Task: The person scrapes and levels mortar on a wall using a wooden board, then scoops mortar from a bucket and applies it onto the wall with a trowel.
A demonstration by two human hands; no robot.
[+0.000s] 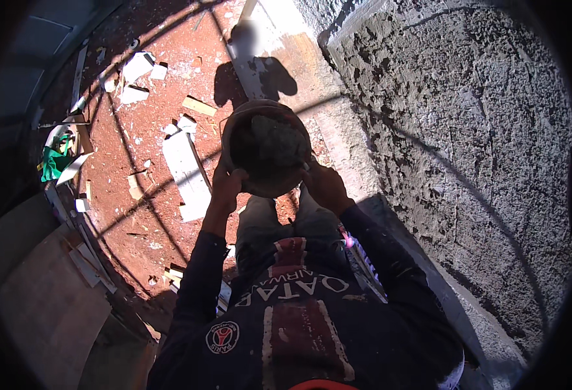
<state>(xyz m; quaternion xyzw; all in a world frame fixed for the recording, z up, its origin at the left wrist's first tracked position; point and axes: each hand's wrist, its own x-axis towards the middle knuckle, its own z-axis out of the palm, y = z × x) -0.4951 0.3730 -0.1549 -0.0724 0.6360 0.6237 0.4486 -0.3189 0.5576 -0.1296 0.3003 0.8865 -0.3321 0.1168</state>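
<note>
Red, scrap-strewn ground (120, 195) lies below the bucket (271, 186), which my left hand (228, 184) and right hand (325, 186) grip at opposite sides; an uneven hold could tip it and spill the grey lump (277, 140) inside.

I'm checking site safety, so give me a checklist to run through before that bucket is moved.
1. Left hand on the left side of the bucket: ok.
2. Right hand on its right side: ok.
3. Bucket apart from the rough grey wall: ok.
4. Reddish ground free of clutter: not ok; a white board and scraps lie on it.
5. Fill level: cannot tell; a greyish lump shows, but the inside is shadowed.
</note>
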